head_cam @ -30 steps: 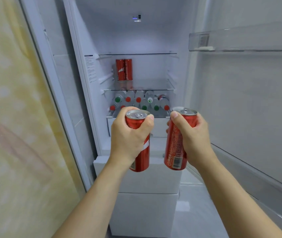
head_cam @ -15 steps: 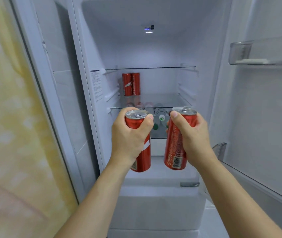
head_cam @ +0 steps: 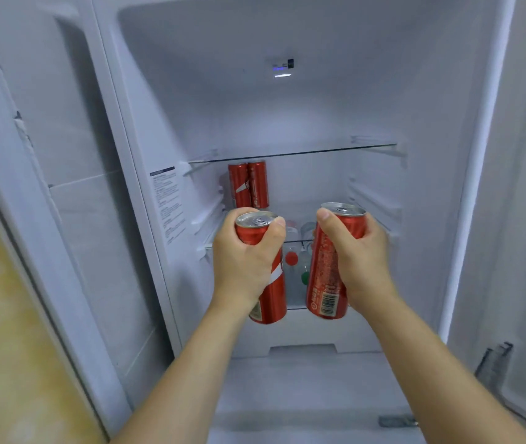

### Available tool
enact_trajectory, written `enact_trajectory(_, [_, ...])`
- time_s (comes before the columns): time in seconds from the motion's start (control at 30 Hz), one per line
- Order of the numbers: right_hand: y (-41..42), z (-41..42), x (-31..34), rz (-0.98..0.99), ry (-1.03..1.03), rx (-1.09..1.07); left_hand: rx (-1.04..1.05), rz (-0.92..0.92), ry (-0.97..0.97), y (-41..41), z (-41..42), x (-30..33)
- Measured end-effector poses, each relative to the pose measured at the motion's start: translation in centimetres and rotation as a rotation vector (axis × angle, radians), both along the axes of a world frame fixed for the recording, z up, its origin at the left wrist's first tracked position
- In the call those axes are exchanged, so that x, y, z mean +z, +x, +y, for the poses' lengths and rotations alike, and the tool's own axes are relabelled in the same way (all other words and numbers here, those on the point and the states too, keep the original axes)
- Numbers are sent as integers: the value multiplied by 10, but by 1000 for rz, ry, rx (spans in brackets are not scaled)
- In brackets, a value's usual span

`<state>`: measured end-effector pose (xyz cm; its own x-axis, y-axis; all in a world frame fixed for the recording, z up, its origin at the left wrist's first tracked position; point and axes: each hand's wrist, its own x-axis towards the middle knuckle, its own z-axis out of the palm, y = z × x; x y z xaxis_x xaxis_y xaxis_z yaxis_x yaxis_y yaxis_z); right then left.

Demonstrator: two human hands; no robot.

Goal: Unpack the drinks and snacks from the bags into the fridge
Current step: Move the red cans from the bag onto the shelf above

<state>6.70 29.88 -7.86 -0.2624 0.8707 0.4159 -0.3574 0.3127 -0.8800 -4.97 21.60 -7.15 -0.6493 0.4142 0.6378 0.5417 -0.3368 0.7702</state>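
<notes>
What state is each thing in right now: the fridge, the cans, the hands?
Fridge: open.
Left hand: grips a red can, upright.
Right hand: grips another red can, slightly tilted.
Two shelved cans: upright, side by side.
Bottles: lying down, caps outward.

The left hand (head_cam: 247,254) and right hand (head_cam: 359,254) each hold an upright can (head_cam: 269,299) (head_cam: 327,277), side by side but apart. Beyond the left hand, two cans (head_cam: 249,184) stand touching on a fridge shelf (head_cam: 335,241). Between the hands, farther back and lower, lie bottles (head_cam: 295,261).
</notes>
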Motion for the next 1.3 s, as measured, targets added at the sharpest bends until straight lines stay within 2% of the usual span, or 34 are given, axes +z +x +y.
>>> enact_trajectory(0.33, [-63,76,22,-56,19,-40,118,-18,18,-60,64,17])
enact_trajectory(0.8, [-119,144,30,-90,129,-76,30,25,12,-117,150,22])
enact_trajectory(1.3, [-144,186,15,-151,207,-141,94,40,-12,-148,201,10])
